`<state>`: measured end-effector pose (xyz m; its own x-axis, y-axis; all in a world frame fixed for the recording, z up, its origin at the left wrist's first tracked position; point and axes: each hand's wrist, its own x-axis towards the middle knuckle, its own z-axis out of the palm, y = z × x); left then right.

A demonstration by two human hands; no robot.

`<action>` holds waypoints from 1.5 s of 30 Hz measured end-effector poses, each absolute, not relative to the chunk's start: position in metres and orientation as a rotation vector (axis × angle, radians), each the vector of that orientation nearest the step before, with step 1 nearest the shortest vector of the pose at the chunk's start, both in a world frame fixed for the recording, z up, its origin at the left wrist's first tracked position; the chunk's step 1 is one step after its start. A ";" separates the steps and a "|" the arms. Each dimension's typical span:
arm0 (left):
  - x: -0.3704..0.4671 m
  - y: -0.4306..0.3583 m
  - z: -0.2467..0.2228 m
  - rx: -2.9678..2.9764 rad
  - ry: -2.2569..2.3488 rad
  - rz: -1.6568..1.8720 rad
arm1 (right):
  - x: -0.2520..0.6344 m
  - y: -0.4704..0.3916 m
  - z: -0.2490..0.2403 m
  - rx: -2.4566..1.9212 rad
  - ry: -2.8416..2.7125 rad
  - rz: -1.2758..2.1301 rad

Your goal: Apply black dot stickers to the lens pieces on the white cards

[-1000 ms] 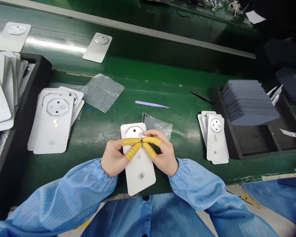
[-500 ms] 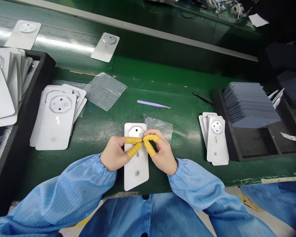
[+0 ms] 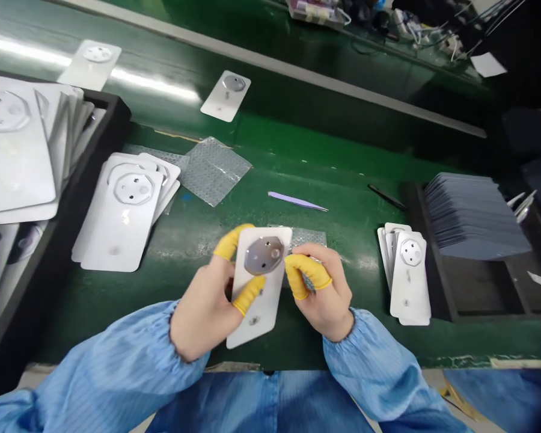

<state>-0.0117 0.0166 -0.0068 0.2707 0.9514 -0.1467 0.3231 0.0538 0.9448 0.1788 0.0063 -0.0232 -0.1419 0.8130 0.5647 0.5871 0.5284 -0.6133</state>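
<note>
My left hand (image 3: 205, 310) grips a white phone back cover (image 3: 265, 307), its yellow-sleeved thumb on the front face and a finger behind the left edge. The cover is tilted up off the bench, with a shiny octagonal camera ring (image 3: 264, 255) near its top. Just right of it, my right hand (image 3: 327, 294) is closed in a pinch, yellow finger cots on thumb and forefinger; whatever is between the tips is too small to make out. Behind my hands lie a small sheet of bubble wrap (image 3: 313, 238) and lilac tweezers (image 3: 297, 201).
Several white covers (image 3: 117, 234) are stacked at left, beside a black tray (image 3: 103, 132) full of more. Bubble wrap (image 3: 216, 171) lies behind. At right are another cover stack (image 3: 409, 294), a dark pen-like tool (image 3: 386, 196) and a black divided box (image 3: 442, 300) holding grey-blue sheets (image 3: 473, 210).
The cover lay flat under both hands, whose fingertips met over a tiny dark piece. Now my left hand has lifted and tilted it, and my right hand has moved apart to the right.
</note>
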 end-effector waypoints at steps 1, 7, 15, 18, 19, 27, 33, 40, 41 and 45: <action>-0.008 0.012 -0.006 1.475 1.232 0.684 | 0.177 0.007 -0.022 -1.146 -1.851 0.312; -0.007 0.007 -0.007 1.482 1.242 0.624 | 0.174 -0.001 -0.022 -1.037 -2.135 0.010; -0.006 0.008 -0.009 1.530 1.204 0.644 | 0.174 -0.006 -0.021 -1.102 -2.186 0.033; -0.004 0.008 -0.008 1.519 1.185 0.633 | 0.173 -0.007 -0.022 -1.145 -2.189 -0.006; -0.004 0.008 -0.009 1.511 1.187 0.631 | 0.172 -0.008 -0.022 -1.163 -2.195 -0.018; -0.003 0.007 -0.010 1.448 1.219 0.560 | 0.167 -0.018 -0.030 -1.138 -2.167 0.101; -0.003 0.006 -0.008 1.513 1.246 0.543 | 0.169 -0.017 -0.031 -1.130 -2.155 0.147; -0.005 0.004 -0.013 1.596 1.302 0.497 | 0.167 -0.018 -0.028 -1.194 -2.235 0.175; -0.006 0.004 -0.014 1.583 1.304 0.515 | 0.166 -0.019 -0.028 -1.201 -2.257 0.214; -0.006 0.007 -0.015 1.433 1.241 0.582 | 0.168 -0.017 -0.034 -1.157 -2.259 0.474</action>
<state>-0.0055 0.0067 -0.0155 0.3304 0.9026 -0.2759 0.3647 0.1475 0.9194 0.1676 -0.0168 -0.0336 -0.4764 0.8216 0.3130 0.6266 0.5670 -0.5346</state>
